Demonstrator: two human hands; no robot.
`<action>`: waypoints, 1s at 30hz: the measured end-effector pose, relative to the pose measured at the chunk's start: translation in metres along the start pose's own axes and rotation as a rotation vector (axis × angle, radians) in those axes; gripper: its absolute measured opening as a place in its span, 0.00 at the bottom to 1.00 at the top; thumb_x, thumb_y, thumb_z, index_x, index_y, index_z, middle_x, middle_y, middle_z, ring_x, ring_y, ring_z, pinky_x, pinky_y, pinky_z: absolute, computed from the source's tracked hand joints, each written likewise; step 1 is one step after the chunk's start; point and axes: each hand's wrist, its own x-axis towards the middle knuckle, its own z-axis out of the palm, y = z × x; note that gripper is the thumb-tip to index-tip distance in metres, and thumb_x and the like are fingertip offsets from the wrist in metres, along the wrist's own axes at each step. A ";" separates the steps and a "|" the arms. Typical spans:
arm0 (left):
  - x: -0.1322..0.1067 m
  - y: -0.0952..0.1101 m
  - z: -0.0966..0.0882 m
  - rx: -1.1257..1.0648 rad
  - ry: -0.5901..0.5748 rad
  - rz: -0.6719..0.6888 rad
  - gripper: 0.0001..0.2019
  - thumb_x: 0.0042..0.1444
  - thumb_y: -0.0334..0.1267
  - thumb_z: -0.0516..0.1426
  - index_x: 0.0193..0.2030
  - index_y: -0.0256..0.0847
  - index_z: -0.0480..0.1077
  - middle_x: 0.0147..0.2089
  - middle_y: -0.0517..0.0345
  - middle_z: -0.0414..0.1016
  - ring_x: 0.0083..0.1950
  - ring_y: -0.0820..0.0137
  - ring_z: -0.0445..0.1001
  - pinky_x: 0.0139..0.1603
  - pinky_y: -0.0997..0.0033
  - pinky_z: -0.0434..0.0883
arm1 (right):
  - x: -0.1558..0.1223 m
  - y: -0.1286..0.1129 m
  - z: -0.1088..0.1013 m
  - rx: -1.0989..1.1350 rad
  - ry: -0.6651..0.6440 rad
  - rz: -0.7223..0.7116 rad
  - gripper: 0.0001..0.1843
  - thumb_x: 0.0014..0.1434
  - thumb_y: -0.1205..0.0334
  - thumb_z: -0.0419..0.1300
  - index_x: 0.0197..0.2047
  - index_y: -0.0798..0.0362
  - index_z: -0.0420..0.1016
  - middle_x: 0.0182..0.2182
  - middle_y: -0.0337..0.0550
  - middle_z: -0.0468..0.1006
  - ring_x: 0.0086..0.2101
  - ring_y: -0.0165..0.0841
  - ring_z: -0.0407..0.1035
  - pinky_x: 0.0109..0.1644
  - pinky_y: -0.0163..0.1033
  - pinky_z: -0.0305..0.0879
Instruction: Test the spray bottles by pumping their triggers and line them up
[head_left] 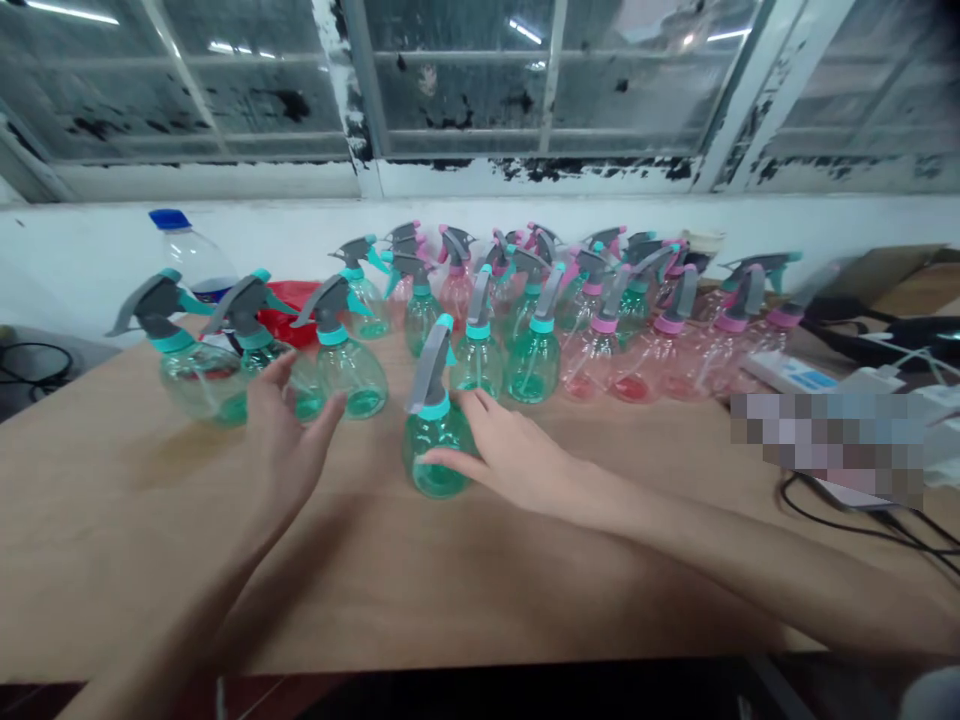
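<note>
My right hand (517, 455) is wrapped around the side of a green spray bottle (439, 470), which stands upright on the table in front of the others; its grey trigger head has a turquoise nozzle and collar. With thumb and fingers apart, my left hand (289, 430) is at the left, in front of a green spray bottle (251, 325) that it partly hides. Whether it touches that bottle I cannot tell. On either side of this hand stand another green spray bottle (187, 375) and a third green one (352, 370).
Several pink spray bottles (632, 360) and green ones (532, 365) stand in rows at the back. Behind the left group are a clear bottle with a blue cap (187, 245) and a red bag (296, 300). Cables (847, 530) and a white power strip (791, 375) lie at the right.
</note>
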 end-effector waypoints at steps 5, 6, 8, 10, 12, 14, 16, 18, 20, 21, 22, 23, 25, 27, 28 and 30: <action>-0.033 0.029 0.000 -0.108 -0.280 0.039 0.24 0.57 0.46 0.60 0.58 0.41 0.62 0.61 0.46 0.68 0.62 0.55 0.69 0.59 0.56 0.73 | -0.033 0.006 -0.009 0.019 -0.004 0.010 0.33 0.61 0.36 0.53 0.54 0.56 0.63 0.45 0.52 0.73 0.38 0.45 0.74 0.37 0.50 0.71; -0.038 0.036 0.002 -0.162 -0.360 0.076 0.23 0.60 0.46 0.57 0.60 0.42 0.61 0.62 0.46 0.67 0.63 0.55 0.68 0.59 0.54 0.72 | -0.038 0.008 -0.010 0.011 0.002 0.007 0.32 0.60 0.35 0.53 0.53 0.56 0.64 0.44 0.51 0.73 0.36 0.44 0.73 0.36 0.49 0.70; -0.044 0.049 0.007 -0.265 -0.488 0.207 0.23 0.62 0.47 0.53 0.63 0.45 0.58 0.65 0.46 0.63 0.65 0.54 0.65 0.62 0.50 0.69 | -0.049 0.014 -0.011 -0.011 0.022 0.005 0.32 0.58 0.33 0.54 0.49 0.54 0.66 0.41 0.49 0.72 0.33 0.42 0.73 0.33 0.47 0.69; -0.046 0.063 0.016 -0.327 -0.592 0.317 0.27 0.61 0.48 0.53 0.65 0.48 0.55 0.68 0.47 0.59 0.66 0.52 0.64 0.63 0.46 0.66 | -0.057 0.020 -0.013 -0.022 0.045 0.008 0.32 0.56 0.32 0.55 0.45 0.54 0.67 0.39 0.48 0.72 0.33 0.42 0.72 0.32 0.46 0.68; -0.045 0.077 0.028 -0.338 -0.667 0.373 0.32 0.57 0.49 0.57 0.66 0.49 0.53 0.68 0.47 0.59 0.65 0.50 0.65 0.63 0.44 0.66 | -0.064 0.026 -0.016 -0.023 0.061 0.017 0.31 0.56 0.32 0.54 0.44 0.53 0.67 0.39 0.47 0.72 0.34 0.42 0.72 0.32 0.46 0.68; -0.043 0.093 0.041 -0.340 -0.708 0.390 0.36 0.53 0.48 0.61 0.66 0.49 0.52 0.65 0.47 0.64 0.61 0.51 0.69 0.60 0.47 0.69 | -0.069 0.029 -0.021 -0.021 0.055 0.027 0.31 0.56 0.31 0.55 0.44 0.53 0.68 0.39 0.46 0.72 0.33 0.41 0.72 0.31 0.45 0.68; -0.042 0.108 0.055 -0.368 -0.733 0.382 0.34 0.52 0.46 0.62 0.64 0.48 0.55 0.60 0.49 0.69 0.58 0.54 0.72 0.57 0.51 0.72 | -0.073 0.032 -0.025 -0.013 0.033 0.028 0.31 0.55 0.31 0.56 0.44 0.52 0.69 0.40 0.46 0.73 0.34 0.41 0.73 0.30 0.44 0.68; -0.042 0.122 0.068 -0.423 -0.743 0.356 0.27 0.55 0.43 0.60 0.61 0.47 0.59 0.57 0.50 0.72 0.57 0.57 0.73 0.55 0.55 0.73 | -0.075 0.035 -0.029 -0.004 0.029 0.022 0.32 0.54 0.31 0.57 0.46 0.51 0.69 0.42 0.46 0.73 0.36 0.41 0.73 0.32 0.43 0.69; -0.043 0.132 0.079 -0.469 -0.722 0.316 0.21 0.57 0.41 0.58 0.57 0.44 0.63 0.54 0.50 0.73 0.55 0.58 0.74 0.54 0.56 0.73 | -0.077 0.040 -0.030 -0.002 0.060 0.017 0.32 0.55 0.32 0.57 0.49 0.51 0.69 0.44 0.47 0.73 0.39 0.41 0.73 0.35 0.44 0.70; -0.043 0.135 0.083 -0.480 -0.708 0.302 0.19 0.58 0.40 0.57 0.56 0.43 0.64 0.52 0.50 0.74 0.54 0.59 0.74 0.54 0.56 0.73 | -0.079 0.044 -0.030 -0.007 0.076 0.017 0.33 0.54 0.32 0.57 0.51 0.51 0.69 0.44 0.47 0.74 0.39 0.41 0.74 0.36 0.44 0.71; -0.043 0.136 0.087 -0.479 -0.690 0.293 0.17 0.58 0.39 0.56 0.54 0.42 0.65 0.50 0.50 0.74 0.52 0.59 0.75 0.53 0.56 0.73 | -0.080 0.049 -0.030 -0.018 0.086 0.022 0.35 0.53 0.31 0.57 0.51 0.52 0.69 0.43 0.48 0.74 0.39 0.41 0.74 0.36 0.45 0.71; -0.043 0.137 0.090 -0.468 -0.679 0.289 0.15 0.58 0.39 0.55 0.52 0.42 0.66 0.49 0.51 0.74 0.50 0.60 0.75 0.52 0.56 0.73 | -0.082 0.056 -0.029 -0.032 0.085 0.025 0.36 0.52 0.30 0.57 0.50 0.53 0.69 0.42 0.48 0.74 0.38 0.42 0.74 0.36 0.46 0.72; -0.041 0.134 0.094 -0.442 -0.665 0.301 0.13 0.58 0.38 0.54 0.51 0.43 0.66 0.47 0.53 0.75 0.45 0.62 0.75 0.50 0.57 0.73 | -0.087 0.072 -0.025 -0.065 0.066 0.021 0.38 0.53 0.29 0.56 0.51 0.55 0.70 0.43 0.51 0.75 0.40 0.45 0.74 0.38 0.49 0.73; -0.036 0.129 0.096 -0.427 -0.657 0.314 0.15 0.58 0.38 0.54 0.52 0.46 0.67 0.45 0.55 0.75 0.42 0.64 0.75 0.47 0.59 0.73 | -0.094 0.093 -0.022 -0.086 0.052 -0.004 0.36 0.57 0.33 0.55 0.55 0.56 0.67 0.48 0.55 0.75 0.47 0.47 0.73 0.44 0.52 0.73; -0.033 0.126 0.096 -0.422 -0.667 0.313 0.16 0.58 0.38 0.54 0.54 0.47 0.67 0.45 0.56 0.75 0.39 0.64 0.75 0.44 0.60 0.73 | -0.097 0.103 -0.020 -0.080 0.052 -0.022 0.34 0.59 0.36 0.55 0.57 0.56 0.66 0.49 0.56 0.75 0.49 0.46 0.72 0.48 0.53 0.72; -0.026 0.119 0.096 -0.416 -0.670 0.297 0.18 0.58 0.39 0.54 0.56 0.50 0.67 0.44 0.57 0.76 0.34 0.66 0.74 0.37 0.63 0.73 | -0.104 0.123 -0.018 -0.075 0.057 -0.019 0.27 0.63 0.44 0.56 0.57 0.54 0.66 0.52 0.55 0.74 0.52 0.44 0.70 0.53 0.54 0.70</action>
